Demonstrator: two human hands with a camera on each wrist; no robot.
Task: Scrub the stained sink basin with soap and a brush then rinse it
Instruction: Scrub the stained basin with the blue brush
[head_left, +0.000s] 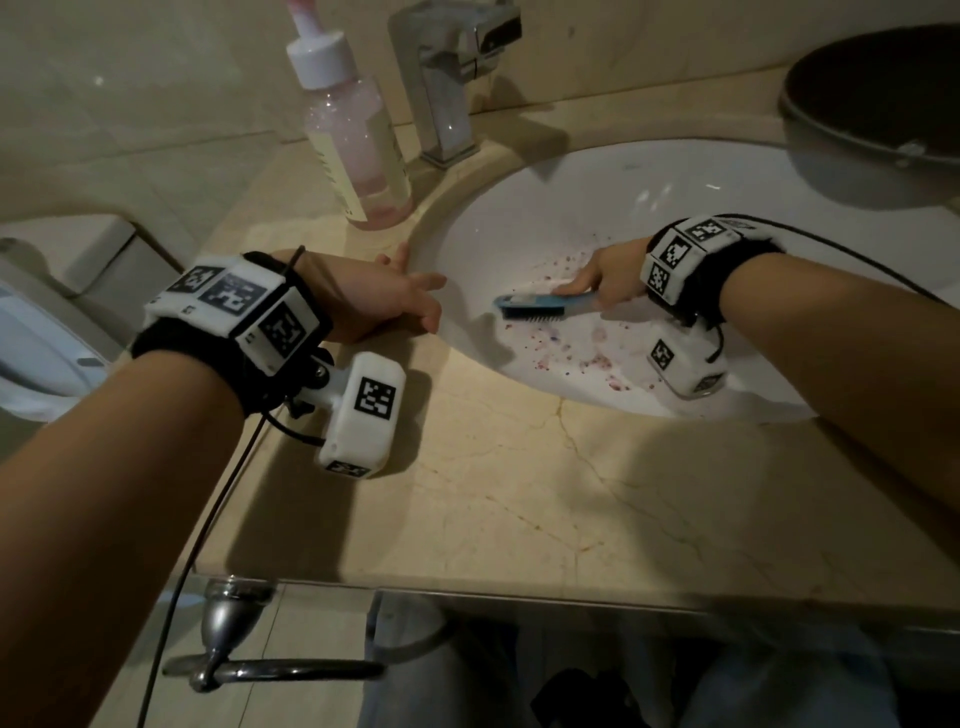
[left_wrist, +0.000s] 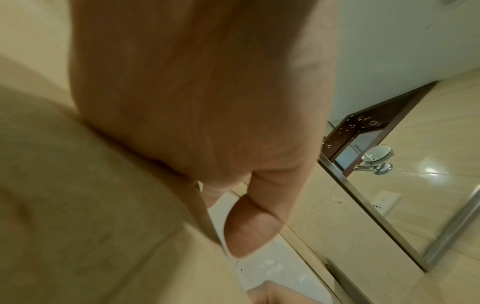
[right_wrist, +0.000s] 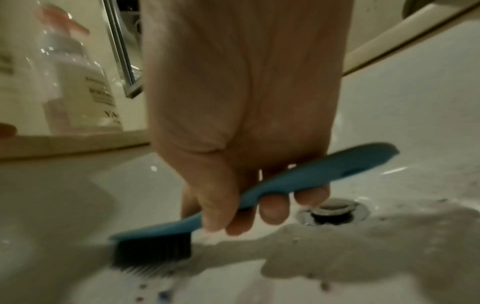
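The white sink basin (head_left: 649, 176) is speckled with reddish-purple stains (head_left: 587, 358) on its near slope. My right hand (head_left: 610, 278) reaches into the basin and grips the handle of a blue brush (head_left: 540, 305) with dark bristles. In the right wrist view the fingers curl round the brush (right_wrist: 298, 181) and its bristles (right_wrist: 153, 251) touch the basin near the drain (right_wrist: 333, 211). My left hand (head_left: 400, 299) rests with loose fingers on the counter at the basin's left rim and holds nothing; the left wrist view shows its thumb (left_wrist: 254, 224) over the rim.
A pump soap bottle (head_left: 358, 140) with pink liquid stands on the beige counter (head_left: 519, 493) left of the chrome faucet (head_left: 447, 78). A dark round bowl (head_left: 878, 104) sits at the back right. A toilet (head_left: 47, 322) is to the left, a towel ring (head_left: 270, 670) below the counter.
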